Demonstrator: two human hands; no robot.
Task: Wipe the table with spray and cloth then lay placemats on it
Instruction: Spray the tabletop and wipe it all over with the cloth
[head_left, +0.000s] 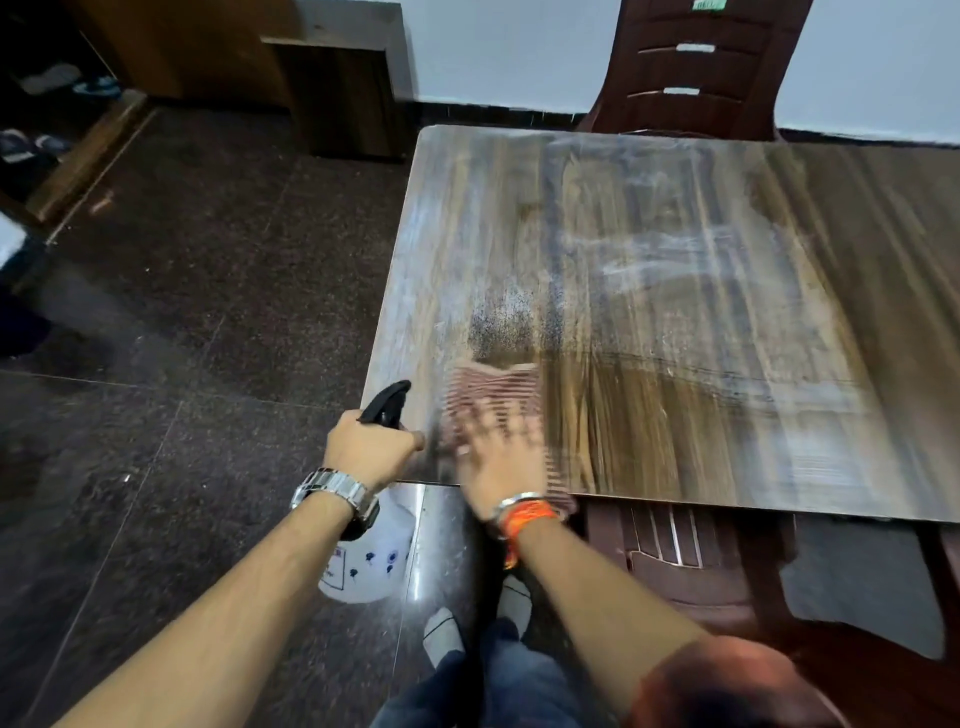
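The table (727, 322) fills the right of the view, its wood streaked with wet smears, a speckled patch of spray (506, 325) just beyond the cloth (493, 400). We see the right hand (501, 460) flat and open on that striped cloth at the near-left corner, fingers spread, blurred (mid-stroke, we judge). Unwiped droplets lie straight ahead of it. The left hand (371, 449) is closed round the spray bottle (371, 540), off the table's edge, just beside. No placemats in view; chairs (696, 67) stand at the far and near sides.
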